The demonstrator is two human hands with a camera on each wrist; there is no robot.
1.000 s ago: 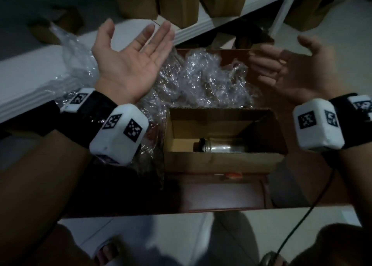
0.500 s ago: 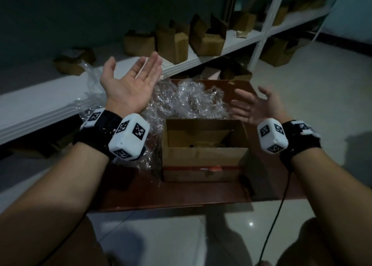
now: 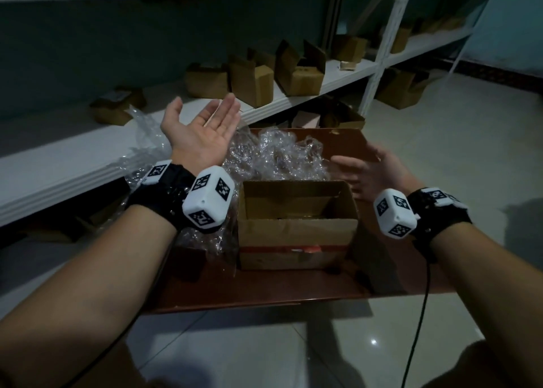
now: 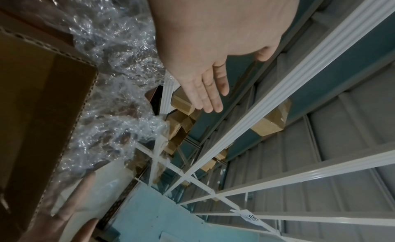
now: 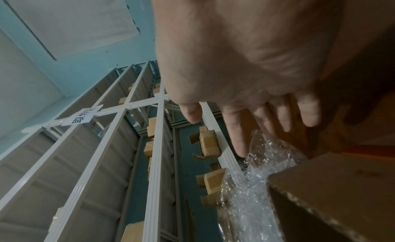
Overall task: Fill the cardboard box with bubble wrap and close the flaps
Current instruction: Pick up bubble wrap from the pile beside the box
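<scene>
Right hand (image 3: 371,171) drops lower since earlier frame, fingers spread, holding nothing, right of box (image 3: 296,226); left hand (image 3: 202,132) palm-up, empty; bubble wrap (image 3: 282,155) behind box.

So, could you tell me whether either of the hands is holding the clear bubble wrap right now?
No, the left hand and right hand are open, apart from the clear bubble wrap.
</scene>
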